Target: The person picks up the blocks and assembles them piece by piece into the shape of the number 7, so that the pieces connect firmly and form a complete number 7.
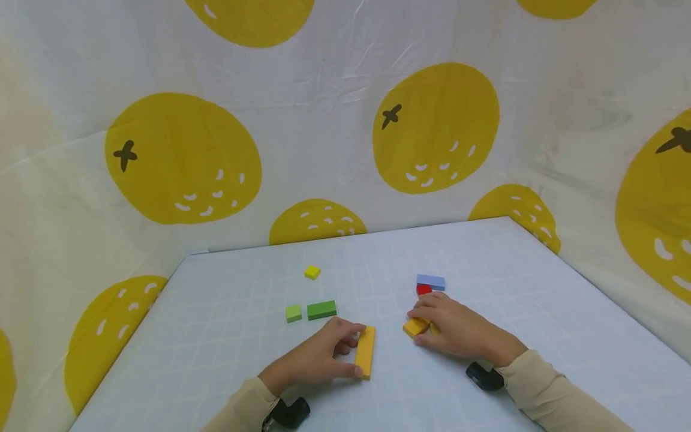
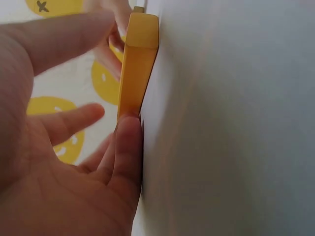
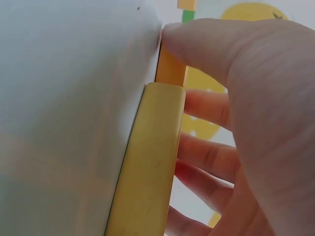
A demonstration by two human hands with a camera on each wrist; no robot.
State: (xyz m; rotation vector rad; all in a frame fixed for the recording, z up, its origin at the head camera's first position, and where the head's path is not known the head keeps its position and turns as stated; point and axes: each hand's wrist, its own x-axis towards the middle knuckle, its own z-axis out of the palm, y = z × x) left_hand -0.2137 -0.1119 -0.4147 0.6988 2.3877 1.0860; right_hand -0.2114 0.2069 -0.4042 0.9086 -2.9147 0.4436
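My left hand is beside a long yellow-orange block that lies flat on the table. Its forefinger meets the block's far end, while in the left wrist view the thumb stands off the near end with a small gap. To the right, my right hand pinches an orange block between thumb and fingers. A yellow block lies against that one under the palm, mostly hidden in the head view. Just beyond the right fingers sit a red block and a blue block.
Beyond the left hand lie a dark green block and a small light green block. A small yellow block is farther back. The pale table meets a fruit-print curtain behind and at the sides.
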